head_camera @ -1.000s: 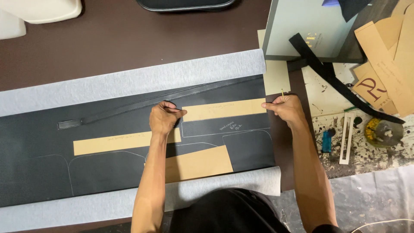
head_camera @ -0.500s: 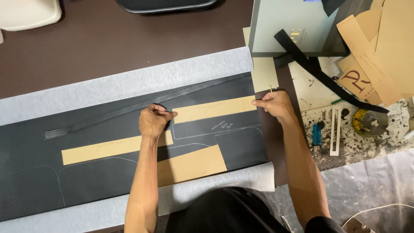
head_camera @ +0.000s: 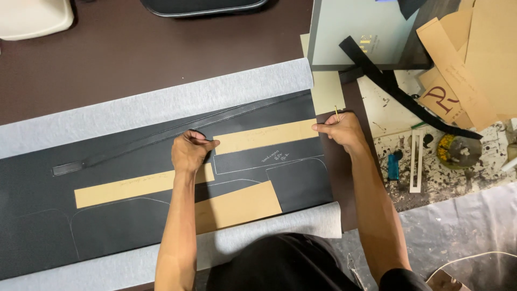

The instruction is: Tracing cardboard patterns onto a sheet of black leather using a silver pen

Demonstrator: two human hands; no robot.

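the thin tan card strip [head_camera: 264,136] lies flat on the black leather sheet [head_camera: 134,215] — light, bendy, likely to slide — with left hand [head_camera: 191,151] pinching its near end and right hand [head_camera: 340,129] pinching the far end plus a slim yellow stick [head_camera: 336,113].

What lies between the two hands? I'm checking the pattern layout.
In the head view, a tan card strip on the black sheet spans from the left hand to the right hand.
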